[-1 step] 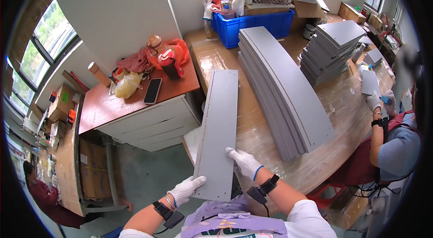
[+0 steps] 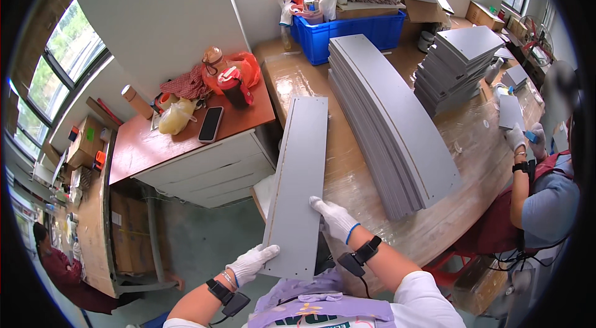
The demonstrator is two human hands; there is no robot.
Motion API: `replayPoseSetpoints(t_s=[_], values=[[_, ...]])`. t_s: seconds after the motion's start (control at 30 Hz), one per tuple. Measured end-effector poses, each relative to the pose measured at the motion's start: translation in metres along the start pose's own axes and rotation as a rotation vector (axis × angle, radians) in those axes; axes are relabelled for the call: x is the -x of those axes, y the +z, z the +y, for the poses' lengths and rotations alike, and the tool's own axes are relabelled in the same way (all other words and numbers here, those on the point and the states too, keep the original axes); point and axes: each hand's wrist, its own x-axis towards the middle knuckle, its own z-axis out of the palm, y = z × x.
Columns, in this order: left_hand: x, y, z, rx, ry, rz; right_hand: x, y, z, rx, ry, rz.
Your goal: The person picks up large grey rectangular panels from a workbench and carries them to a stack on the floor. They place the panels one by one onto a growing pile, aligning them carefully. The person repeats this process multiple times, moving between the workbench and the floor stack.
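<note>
A long grey panel [image 2: 297, 173] with small holes near its ends slants away from my body, its far part over the table. My left hand [image 2: 251, 263], in a white glove, grips the panel's left edge close to the near end. Farther up the right edge, my gloved right hand [image 2: 334, 219] is closed on the same panel, thumb on top and other fingers mostly hidden. To the right lies a tall stack of long grey panels [image 2: 397, 123] of similar finish.
Shorter grey boards [image 2: 456, 70] are piled at the back right, and a blue bin [image 2: 347, 36] stands behind. On the left, a red-topped cabinet [image 2: 133, 160] carries a phone, bottles and bags. A co-worker [image 2: 546, 204] handles a small grey board at the right of the wrapped table [image 2: 372, 235].
The panel's near end has shifted slightly left and toward me. My right hand has moved a little up in the picture; both hands still grip the panel.
</note>
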Motion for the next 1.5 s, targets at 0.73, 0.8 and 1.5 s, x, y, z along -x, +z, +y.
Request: replayPoseSetpoints(t_s=[0.73, 0.8, 1.5], values=[[0.190, -0.221, -0.043, -1.040, 0.042, 0.064, 0.000, 0.141, 0.120, -1.050, -0.231, 0.037], [0.193, -0.244, -0.049, -1.065, 0.212, 0.013, 0.027, 0.154, 0.151, -1.088, -0.268, 0.093], [0.160, -0.002, -0.075, -1.814, 0.365, -1.047, 0.368, 0.264, 0.489, -1.841, -0.954, 1.303]])
